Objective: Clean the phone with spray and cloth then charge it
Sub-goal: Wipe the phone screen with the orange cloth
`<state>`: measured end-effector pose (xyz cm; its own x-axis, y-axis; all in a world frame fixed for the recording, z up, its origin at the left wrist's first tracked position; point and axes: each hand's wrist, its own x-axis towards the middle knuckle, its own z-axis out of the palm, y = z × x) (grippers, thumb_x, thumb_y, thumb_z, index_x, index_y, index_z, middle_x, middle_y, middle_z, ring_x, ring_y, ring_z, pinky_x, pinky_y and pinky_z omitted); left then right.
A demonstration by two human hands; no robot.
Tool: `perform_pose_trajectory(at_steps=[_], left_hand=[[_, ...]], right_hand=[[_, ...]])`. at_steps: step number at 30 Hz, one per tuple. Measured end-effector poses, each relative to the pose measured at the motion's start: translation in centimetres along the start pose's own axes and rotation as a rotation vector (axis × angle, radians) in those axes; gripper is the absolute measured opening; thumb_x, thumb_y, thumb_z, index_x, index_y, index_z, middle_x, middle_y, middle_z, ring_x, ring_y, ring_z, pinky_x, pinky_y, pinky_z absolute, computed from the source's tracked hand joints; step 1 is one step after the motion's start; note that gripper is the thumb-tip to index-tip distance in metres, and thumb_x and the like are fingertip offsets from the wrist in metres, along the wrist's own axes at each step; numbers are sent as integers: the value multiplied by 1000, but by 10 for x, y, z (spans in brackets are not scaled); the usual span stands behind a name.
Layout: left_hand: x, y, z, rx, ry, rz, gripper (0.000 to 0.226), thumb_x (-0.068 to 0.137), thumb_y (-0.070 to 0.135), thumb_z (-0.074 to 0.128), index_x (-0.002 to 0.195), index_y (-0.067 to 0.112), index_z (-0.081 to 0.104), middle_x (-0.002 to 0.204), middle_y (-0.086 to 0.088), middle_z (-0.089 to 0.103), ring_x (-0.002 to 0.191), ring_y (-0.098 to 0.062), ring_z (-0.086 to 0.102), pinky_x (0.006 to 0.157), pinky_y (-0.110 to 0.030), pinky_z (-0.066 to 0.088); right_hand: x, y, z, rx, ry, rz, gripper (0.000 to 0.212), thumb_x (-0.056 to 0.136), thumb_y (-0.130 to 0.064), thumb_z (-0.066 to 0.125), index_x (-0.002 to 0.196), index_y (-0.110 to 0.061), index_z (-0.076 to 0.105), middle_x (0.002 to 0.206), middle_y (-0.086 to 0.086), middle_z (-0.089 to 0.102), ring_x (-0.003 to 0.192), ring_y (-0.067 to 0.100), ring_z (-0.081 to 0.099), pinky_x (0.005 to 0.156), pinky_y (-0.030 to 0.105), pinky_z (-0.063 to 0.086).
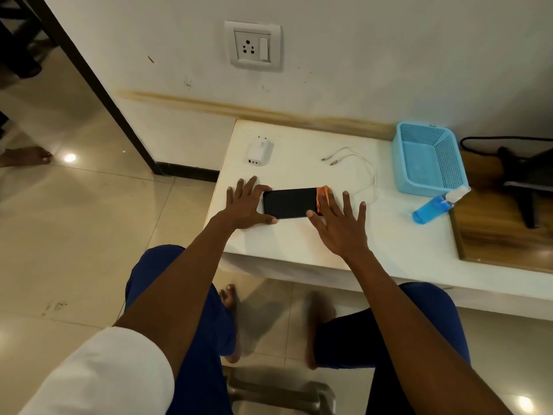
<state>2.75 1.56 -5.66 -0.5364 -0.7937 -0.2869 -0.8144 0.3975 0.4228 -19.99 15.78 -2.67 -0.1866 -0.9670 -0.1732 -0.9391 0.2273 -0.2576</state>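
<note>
Phone [288,202] lies flat, screen dark, on the white table [299,241] — left hand [244,206] steadies its left end with spread fingers, right hand [339,226] presses an orange cloth [323,196] flat on its right end, fingers straight.

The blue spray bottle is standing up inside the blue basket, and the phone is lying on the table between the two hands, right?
Not quite. The head view shows the spray bottle lying on its side on the table, outside the basket, just in front of it. The rest is right: the phone lies on the table between the left hand and the right hand.
</note>
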Motion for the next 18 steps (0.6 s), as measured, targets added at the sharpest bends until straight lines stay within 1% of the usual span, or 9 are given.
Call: perform_pose_trajectory(at_steps=[1, 3, 4, 7, 11, 15, 18], left_hand=[[0, 0, 0, 2, -1, -3, 87, 77, 65, 69, 148, 35, 28, 166, -5, -4, 151, -35, -13, 118, -56, -8], [0, -1, -1, 5, -4, -3, 87, 77, 65, 69, 148, 35, 28, 166, -5, -4, 151, -35, -13, 118, -56, -8], [0, -1, -1, 5, -5, -3, 87, 77, 65, 69, 148, 35, 28, 166, -5, -4, 151, -35, -13, 118, -56, -8], [-1, 1, -2, 4, -2, -8, 88, 77, 65, 69, 148, 35, 28, 166, -5, -4, 151, -35, -13, 118, -56, -8], [-2, 2, -2, -1, 6, -14, 88, 76, 66, 70, 148, 35, 29, 166, -4, -1, 151, -34, -11, 118, -55, -7], [-3, 4, -3, -7, -6, -25, 88, 79, 62, 69, 150, 34, 27, 166, -3, -3, 151, -33, -12, 118, -54, -8], [-3, 5, -4, 3, -10, -24, 81, 86, 49, 68, 152, 32, 23, 166, -4, -5, 151, -32, -15, 119, -54, -9]], right_hand=[[4, -3, -1, -3, 8, 15, 76, 93, -76, 1, 157, -35, -1, 167, -7, -4, 153, 23, -7, 118, 60, -10], [12, -9, -2, -93, 58, 33, 74, 95, -71, 4, 158, -33, 1, 167, -8, 0, 154, 27, -1, 119, 62, 0], [15, -12, -2, -122, 68, 29, 73, 96, -69, 5, 158, -32, 2, 167, -8, 2, 154, 28, 1, 119, 62, 2], [21, -22, 2, -29, 7, -14, 72, 97, -70, 8, 158, -32, 2, 167, -7, -1, 154, 25, -3, 119, 61, -4], [22, -41, 14, -27, 40, -41, 71, 97, -68, 10, 158, -32, 4, 167, -10, 1, 153, 27, 0, 118, 62, 0], [22, -66, 20, -11, -3, -125, 79, 91, -72, -3, 158, -31, 8, 167, -8, 4, 153, 27, 1, 119, 61, -2], [20, -80, 27, -33, -17, -193, 83, 89, -71, -8, 158, -28, 10, 167, -6, 4, 154, 26, 1, 118, 61, -4]])
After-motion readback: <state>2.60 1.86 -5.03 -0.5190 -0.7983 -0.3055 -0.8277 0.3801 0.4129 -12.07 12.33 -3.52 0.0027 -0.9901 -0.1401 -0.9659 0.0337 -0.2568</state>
